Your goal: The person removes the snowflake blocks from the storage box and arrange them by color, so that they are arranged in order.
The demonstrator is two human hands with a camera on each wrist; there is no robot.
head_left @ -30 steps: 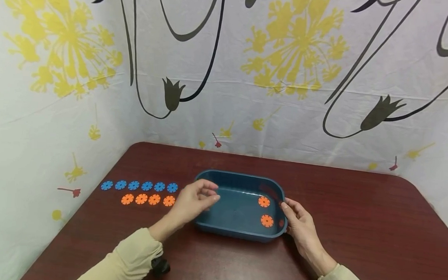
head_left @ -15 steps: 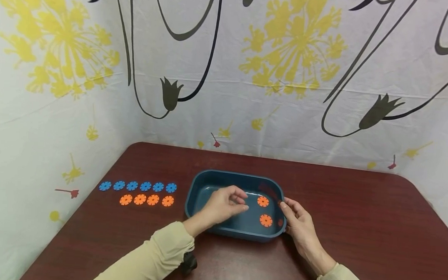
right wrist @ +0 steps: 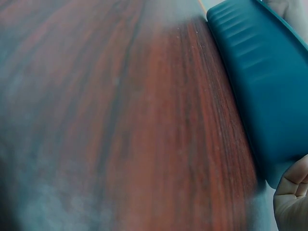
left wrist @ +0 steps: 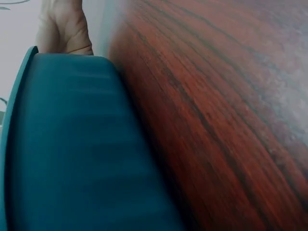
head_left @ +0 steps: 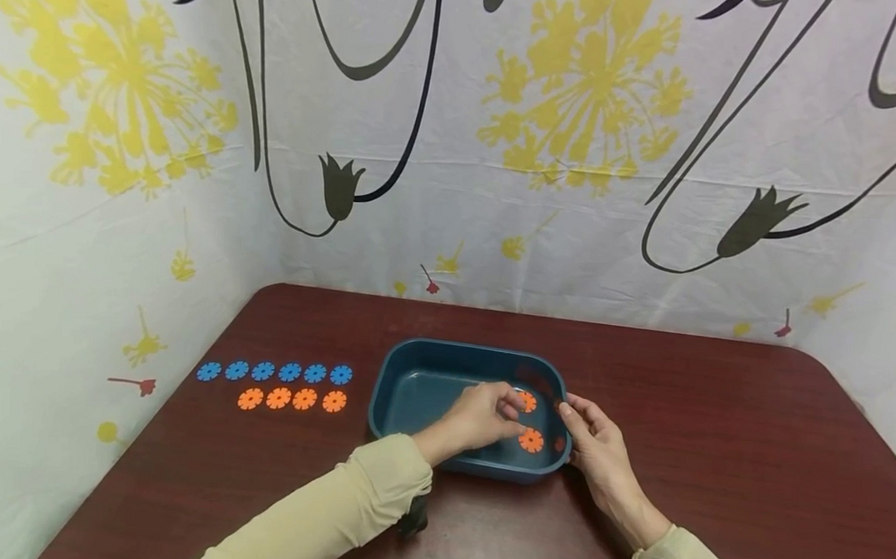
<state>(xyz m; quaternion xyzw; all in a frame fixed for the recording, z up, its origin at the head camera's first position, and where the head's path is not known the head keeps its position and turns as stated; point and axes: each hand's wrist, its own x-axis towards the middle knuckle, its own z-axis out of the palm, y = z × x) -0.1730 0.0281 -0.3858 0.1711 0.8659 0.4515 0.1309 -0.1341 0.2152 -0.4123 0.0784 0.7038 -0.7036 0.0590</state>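
Observation:
A dark teal plastic tub [head_left: 420,395] stands on the table with two flat orange notched discs inside, one nearer [head_left: 532,442] and one farther [head_left: 529,401]. My left hand [head_left: 483,416] reaches over its near side, thumb and bent fingers apart beside the discs. The fingers partly cover the farther disc, and I see nothing held between them. At the right end, my right hand [head_left: 604,460] grips the tub's rim, thumb on top. The right wrist view shows that hand [right wrist: 294,199] at the tub's end. The tub's ribbed side [left wrist: 86,139] fills much of the left wrist view.
Left of the tub, a row of several blue notched discs [head_left: 289,373] lies above a shorter row of orange ones [head_left: 304,399]. All lie flat on the dark red wooden table [head_left: 712,424]. A patterned cloth [head_left: 570,235] hangs behind the table.
My left hand has moved right, from above the tub's left end to the orange discs at its right end. The right hand keeps its grip on the rim.

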